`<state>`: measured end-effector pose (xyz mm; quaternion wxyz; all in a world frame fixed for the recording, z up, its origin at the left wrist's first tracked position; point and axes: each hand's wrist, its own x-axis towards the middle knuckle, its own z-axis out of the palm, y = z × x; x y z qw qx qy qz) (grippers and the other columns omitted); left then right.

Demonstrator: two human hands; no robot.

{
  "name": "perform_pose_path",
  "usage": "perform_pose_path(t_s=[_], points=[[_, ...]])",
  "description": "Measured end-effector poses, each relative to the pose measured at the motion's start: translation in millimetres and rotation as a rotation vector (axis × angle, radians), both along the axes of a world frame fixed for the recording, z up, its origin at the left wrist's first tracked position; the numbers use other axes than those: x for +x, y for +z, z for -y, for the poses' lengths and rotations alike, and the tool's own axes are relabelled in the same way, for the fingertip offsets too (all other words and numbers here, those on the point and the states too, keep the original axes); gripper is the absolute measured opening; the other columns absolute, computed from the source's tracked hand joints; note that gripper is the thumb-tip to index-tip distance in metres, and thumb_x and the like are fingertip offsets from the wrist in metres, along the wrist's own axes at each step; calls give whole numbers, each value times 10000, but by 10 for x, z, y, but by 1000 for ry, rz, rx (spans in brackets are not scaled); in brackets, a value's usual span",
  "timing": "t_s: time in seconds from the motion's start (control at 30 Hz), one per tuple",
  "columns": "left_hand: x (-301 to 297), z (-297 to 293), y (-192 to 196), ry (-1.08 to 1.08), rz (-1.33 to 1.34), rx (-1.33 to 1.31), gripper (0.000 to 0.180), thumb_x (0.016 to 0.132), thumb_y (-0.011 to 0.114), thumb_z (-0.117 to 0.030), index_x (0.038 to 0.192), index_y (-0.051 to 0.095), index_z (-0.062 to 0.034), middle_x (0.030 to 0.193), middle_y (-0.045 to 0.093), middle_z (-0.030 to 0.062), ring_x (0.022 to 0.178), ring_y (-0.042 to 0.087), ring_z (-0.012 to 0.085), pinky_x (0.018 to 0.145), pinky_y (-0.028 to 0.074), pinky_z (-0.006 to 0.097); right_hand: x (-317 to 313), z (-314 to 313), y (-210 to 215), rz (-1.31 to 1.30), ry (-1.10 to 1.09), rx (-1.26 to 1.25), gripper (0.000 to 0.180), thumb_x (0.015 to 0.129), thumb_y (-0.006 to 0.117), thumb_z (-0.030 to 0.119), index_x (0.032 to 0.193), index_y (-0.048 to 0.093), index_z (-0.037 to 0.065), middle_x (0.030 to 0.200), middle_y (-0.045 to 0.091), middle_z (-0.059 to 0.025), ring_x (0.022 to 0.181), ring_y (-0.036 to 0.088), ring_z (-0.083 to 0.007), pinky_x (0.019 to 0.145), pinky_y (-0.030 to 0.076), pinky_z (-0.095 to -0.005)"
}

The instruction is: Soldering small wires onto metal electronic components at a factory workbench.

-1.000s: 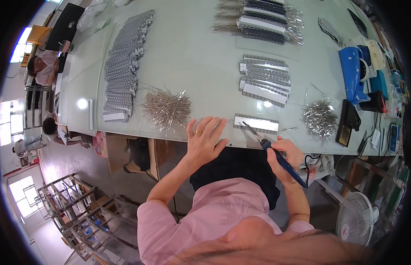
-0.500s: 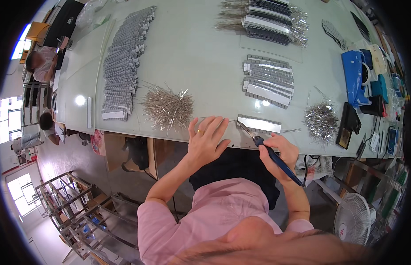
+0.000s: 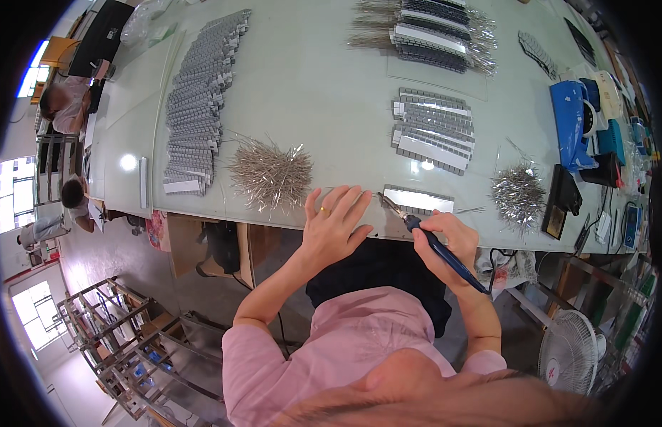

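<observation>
A: How much room is there by the near edge of the counter (image 3: 331, 92)?

B: Little. Both hands work right at the near edge; a loose heap of metal pins (image 3: 271, 173) lies just left of them, and a second pin heap (image 3: 518, 194) to the right. The middle of the counter is bare.

A: And the tool?

B: The blue-handled soldering iron (image 3: 439, 248) lies slantwise, tip up-left toward the near end of the grey strip (image 3: 418, 199), handle trailing down-right past the wrist.

A: The hands?

B: The right hand (image 3: 445, 245) is closed around the handle. The left hand (image 3: 333, 224) lies flat, fingers spread, on the counter edge just left of the tip.
</observation>
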<state>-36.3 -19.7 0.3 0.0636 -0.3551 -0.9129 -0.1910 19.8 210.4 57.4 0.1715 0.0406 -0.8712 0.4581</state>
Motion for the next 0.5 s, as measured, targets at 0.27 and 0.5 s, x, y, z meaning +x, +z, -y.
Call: perform_pose_path(t_s=[0.27,0.5], points=[[-8,16,28,5,-5,-12,574,823,701,-373,1340,587,-152,1375,510,48,1269,452,224,1101,191,523,-27,34,44,-75,65,120,195,711,779,24,807,611,48,708,638,-97,615,642,-288,776,582,-391],[116,201,71,143,-67,-45,527,822,697,-333,1306,606,-143,1392,507,53,1271,459,225,1121,163,498,59,-176,-228,86,-7,-213,140,773,740,-8,846,621,-3,767,654,-114,718,662,-190,748,536,-299]])
